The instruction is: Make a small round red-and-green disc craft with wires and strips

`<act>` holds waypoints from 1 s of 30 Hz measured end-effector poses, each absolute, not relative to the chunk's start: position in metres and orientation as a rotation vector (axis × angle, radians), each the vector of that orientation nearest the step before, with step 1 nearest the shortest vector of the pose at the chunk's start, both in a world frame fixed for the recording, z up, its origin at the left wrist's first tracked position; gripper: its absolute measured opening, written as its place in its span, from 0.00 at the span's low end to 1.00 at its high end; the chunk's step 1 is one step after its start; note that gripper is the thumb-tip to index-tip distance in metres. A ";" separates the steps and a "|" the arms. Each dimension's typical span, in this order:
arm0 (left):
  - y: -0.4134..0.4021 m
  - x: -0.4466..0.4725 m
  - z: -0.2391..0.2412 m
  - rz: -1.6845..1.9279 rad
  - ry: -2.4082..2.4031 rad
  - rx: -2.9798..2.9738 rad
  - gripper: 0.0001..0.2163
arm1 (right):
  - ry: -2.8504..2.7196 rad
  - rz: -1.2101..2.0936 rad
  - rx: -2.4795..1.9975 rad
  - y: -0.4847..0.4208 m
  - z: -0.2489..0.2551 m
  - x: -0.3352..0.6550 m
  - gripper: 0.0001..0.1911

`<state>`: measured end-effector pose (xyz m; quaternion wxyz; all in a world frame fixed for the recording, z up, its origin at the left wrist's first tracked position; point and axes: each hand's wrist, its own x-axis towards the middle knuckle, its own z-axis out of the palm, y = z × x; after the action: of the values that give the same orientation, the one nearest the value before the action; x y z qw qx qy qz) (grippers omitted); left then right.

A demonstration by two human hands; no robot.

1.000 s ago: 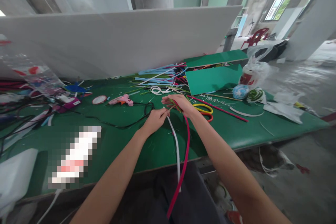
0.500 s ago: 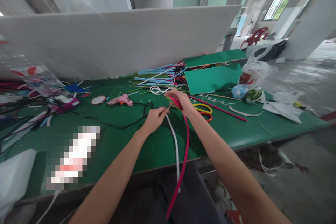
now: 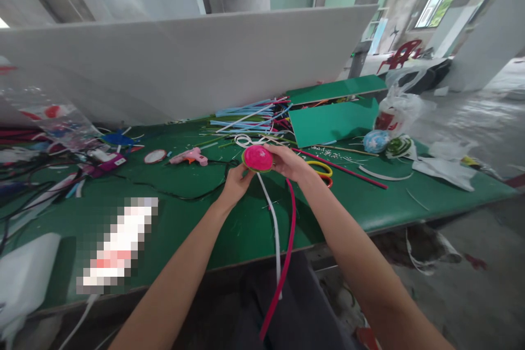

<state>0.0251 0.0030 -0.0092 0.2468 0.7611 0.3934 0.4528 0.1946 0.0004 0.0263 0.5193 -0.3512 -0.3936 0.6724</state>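
Between my hands is a small rounded pink piece [image 3: 258, 158] with a green rim, its pink face turned up toward me. My right hand [image 3: 289, 163] grips its right edge, with the fingertips partly behind it. At the lower left edge, my left hand [image 3: 238, 181] has thumb and fingers closed on it; the underside is hidden. A white strip [image 3: 273, 224] and a dark pink fuzzy strip [image 3: 292, 219] hang below the hands, past the table's front edge. Whether either strip is joined to the piece cannot be seen.
A pink glue gun [image 3: 191, 157] lies left on the green table [image 3: 188, 235]. Scissors with yellow and red handles [image 3: 320, 168] lie beside my right forearm. Behind are blue and green strips [image 3: 246, 120] and a green box [image 3: 334, 123]. Two patterned balls stand near a plastic bag [image 3: 400, 109].
The pink piece has turned from edge-on to face me and shifted slightly left. My left hand has moved a little left, and a thin tan stick seen at its fingertips is now hidden.
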 end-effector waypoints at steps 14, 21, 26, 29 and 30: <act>0.010 0.023 0.003 1.478 0.793 1.293 0.11 | -0.997 1.497 -0.763 0.002 0.023 0.195 0.13; 0.007 0.026 0.003 1.424 0.791 1.175 0.13 | -1.014 1.461 -0.791 0.001 0.022 0.193 0.15; 0.008 0.025 0.003 1.440 0.807 1.158 0.12 | -1.037 1.428 -0.791 0.004 0.018 0.193 0.16; 0.009 0.024 0.003 1.422 0.818 1.148 0.10 | -1.046 1.411 -0.822 0.006 0.017 0.194 0.16; 0.009 0.024 0.003 1.413 0.819 1.147 0.09 | -1.043 1.407 -0.834 0.006 0.017 0.194 0.16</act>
<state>0.0241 0.0087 0.0030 0.5422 0.4829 0.3449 0.5949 0.1937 0.0058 0.0165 0.5654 -0.3546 -0.4433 0.5984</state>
